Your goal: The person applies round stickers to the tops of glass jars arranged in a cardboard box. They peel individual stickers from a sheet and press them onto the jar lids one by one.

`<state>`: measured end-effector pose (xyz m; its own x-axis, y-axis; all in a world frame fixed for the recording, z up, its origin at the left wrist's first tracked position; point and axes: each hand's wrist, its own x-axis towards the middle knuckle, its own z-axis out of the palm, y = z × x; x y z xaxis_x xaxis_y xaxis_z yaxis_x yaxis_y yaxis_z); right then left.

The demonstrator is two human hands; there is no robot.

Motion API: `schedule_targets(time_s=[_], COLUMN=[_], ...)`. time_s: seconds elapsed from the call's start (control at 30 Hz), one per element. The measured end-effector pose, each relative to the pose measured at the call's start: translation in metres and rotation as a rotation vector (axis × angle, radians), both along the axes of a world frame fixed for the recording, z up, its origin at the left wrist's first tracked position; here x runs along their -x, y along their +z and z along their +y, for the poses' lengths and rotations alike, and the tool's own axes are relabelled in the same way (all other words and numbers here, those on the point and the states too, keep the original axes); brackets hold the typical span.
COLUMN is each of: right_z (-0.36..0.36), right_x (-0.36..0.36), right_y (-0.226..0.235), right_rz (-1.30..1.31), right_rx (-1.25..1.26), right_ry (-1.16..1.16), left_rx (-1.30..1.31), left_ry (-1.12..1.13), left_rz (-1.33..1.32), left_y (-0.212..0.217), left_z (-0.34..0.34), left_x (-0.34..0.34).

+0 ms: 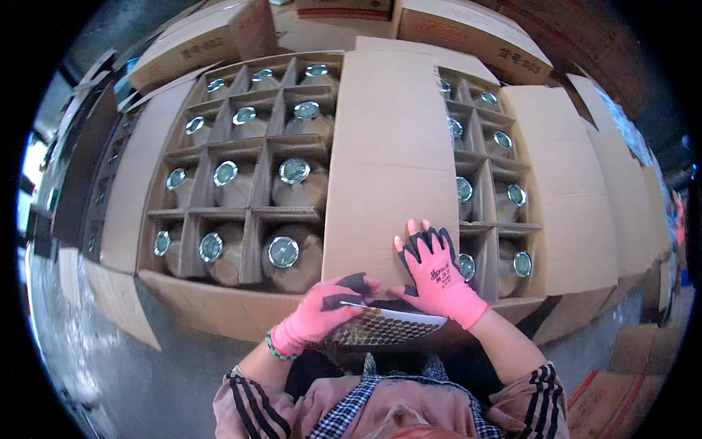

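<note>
Setting: concrete floor (110, 380) lying under open carton (219, 307) of jars (284, 252).
Left hand (322, 311): pinching patterned sheet (380, 329) at carton's near edge.
Right hand (437, 274): pressing flat, fingers spread, on carton's flap (391, 161).

Jars (294, 170) in divider cells left and right of a central flap (391, 161).

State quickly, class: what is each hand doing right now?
Left hand: closed on a flat white-edged patterned piece.
Right hand: open, flat on the cardboard flap.
</note>
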<state>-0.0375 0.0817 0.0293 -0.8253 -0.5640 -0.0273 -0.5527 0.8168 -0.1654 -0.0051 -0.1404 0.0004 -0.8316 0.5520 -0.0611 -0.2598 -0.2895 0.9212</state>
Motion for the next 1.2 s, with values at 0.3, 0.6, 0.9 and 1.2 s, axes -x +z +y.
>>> schedule_targets(time_s=[0.3, 0.6, 0.9, 1.2], right_z=[0.007, 0.018, 0.025, -0.024], right_x=[-0.007, -0.009, -0.021, 0.001], right_y=[-0.015, -0.028, -0.019, 0.054], right_rz=[0.070, 0.143, 0.086, -0.071], right_rx=[0.044, 0.118, 0.157, 0.160], right_ry=[0.030, 0.044, 0.037, 0.177], left_rx=[-0.056, 0.199, 0.602, 0.509], left_ry=[0.432, 0.864, 0.294, 0.441], left_rz=[0.013, -0.453, -0.185, -0.175], left_y=[0.024, 0.041, 0.014, 0.057], left_z=[-0.031, -0.034, -0.051, -0.143], left_x=[-0.037, -0.112, -0.081, -0.114])
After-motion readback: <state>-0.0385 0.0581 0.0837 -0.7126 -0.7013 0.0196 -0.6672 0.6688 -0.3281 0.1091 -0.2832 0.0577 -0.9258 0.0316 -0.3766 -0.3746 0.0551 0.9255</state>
